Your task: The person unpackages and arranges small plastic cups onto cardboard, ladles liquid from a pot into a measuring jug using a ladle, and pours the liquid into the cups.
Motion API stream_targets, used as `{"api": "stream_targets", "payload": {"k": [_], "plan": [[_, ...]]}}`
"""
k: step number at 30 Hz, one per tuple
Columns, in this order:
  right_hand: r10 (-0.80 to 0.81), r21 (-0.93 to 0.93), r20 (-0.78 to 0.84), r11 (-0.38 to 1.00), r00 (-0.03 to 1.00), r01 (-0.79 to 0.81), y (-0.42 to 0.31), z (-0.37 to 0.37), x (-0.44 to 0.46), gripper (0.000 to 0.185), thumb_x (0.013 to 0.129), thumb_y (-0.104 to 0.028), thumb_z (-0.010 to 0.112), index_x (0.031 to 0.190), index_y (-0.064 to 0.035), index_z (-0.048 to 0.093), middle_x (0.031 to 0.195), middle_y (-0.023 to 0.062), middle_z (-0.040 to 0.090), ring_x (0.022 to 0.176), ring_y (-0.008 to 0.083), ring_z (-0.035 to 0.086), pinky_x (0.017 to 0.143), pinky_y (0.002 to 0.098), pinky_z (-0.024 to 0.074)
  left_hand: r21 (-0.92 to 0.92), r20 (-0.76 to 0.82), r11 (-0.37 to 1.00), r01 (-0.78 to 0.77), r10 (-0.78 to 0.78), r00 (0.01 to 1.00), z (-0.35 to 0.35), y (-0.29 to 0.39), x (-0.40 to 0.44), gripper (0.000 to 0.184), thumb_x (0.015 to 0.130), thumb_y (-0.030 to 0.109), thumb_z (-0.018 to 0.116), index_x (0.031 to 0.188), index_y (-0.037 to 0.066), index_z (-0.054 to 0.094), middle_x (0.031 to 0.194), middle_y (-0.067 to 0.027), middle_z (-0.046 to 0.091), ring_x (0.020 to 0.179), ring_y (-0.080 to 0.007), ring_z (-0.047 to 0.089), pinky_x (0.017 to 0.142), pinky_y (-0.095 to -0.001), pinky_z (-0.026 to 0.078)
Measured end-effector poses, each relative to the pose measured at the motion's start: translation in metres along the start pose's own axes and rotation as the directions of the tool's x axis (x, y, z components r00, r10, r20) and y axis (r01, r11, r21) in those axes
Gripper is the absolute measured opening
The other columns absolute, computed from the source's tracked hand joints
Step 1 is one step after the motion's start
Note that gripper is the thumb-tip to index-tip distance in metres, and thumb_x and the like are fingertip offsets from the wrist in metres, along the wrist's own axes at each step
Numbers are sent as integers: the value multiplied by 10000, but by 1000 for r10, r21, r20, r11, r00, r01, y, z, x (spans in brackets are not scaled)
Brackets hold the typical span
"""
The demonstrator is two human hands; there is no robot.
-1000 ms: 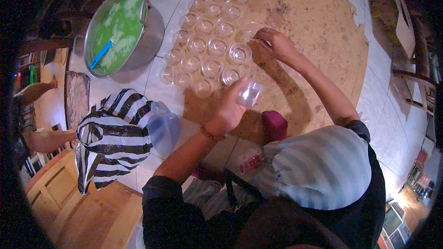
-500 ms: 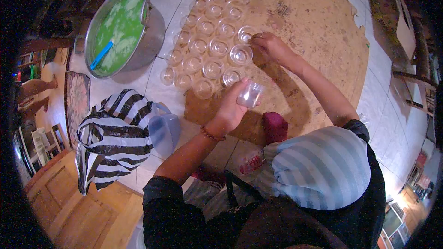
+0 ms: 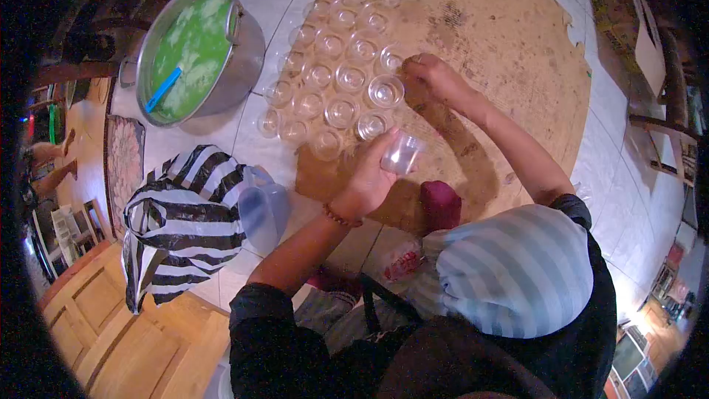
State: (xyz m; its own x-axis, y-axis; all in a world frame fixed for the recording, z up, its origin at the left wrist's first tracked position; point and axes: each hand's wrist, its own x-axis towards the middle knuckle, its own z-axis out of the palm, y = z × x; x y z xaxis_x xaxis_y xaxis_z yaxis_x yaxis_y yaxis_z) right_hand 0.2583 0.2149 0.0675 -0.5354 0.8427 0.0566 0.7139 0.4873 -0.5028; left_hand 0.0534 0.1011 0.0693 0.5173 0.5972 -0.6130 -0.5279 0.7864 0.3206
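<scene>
Cups (image 3: 318,74), clear and wide-mouthed, stand close together in slanting rows on a brown board (image 3: 509,66) laid over the tiled floor. The person's left hand (image 3: 371,177) is curled round another clear cup (image 3: 403,154), holding it tilted above the near edge of the rows; ridges near its rim may mean several are nested, though that cannot be told for sure. The right hand (image 3: 442,81) reaches across the board, its fingers drawn together in a narrow bend at the side of the end cup (image 3: 394,58) of one row. Whether they pinch that cup's rim or only rest against it cannot be told.

The step in hand looks to be setting out cups one by one along the rows, with the end cup about in line with its neighbours. From here, the next move calls for the right fingers to part cleanly from the rim, without tipping that cup or nudging the ones beside it, while the left hand keeps its light plastic load steady.

Beyond the rows' left side stands a big metal pot (image 3: 247,59) of green liquid (image 3: 193,48), with a blue handle (image 3: 164,90) leaning in it. Nearer the person are a striped plastic bag (image 3: 185,223) and a bluish jug (image 3: 264,210).
</scene>
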Motion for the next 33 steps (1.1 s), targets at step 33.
{"api": "stream_targets", "payload": {"k": [33], "plan": [[-56, -36, -12, 998, 998, 56, 5, -5, 3, 258, 749, -43, 575, 1004, -35, 614, 1057, 130, 608, 979, 311, 573, 865, 388, 455, 79, -53, 995, -62, 66, 996, 12, 10, 4, 444, 956, 425, 327, 1122, 65, 527, 1001, -100, 621, 900, -228, 601, 794, -346, 490]]}}
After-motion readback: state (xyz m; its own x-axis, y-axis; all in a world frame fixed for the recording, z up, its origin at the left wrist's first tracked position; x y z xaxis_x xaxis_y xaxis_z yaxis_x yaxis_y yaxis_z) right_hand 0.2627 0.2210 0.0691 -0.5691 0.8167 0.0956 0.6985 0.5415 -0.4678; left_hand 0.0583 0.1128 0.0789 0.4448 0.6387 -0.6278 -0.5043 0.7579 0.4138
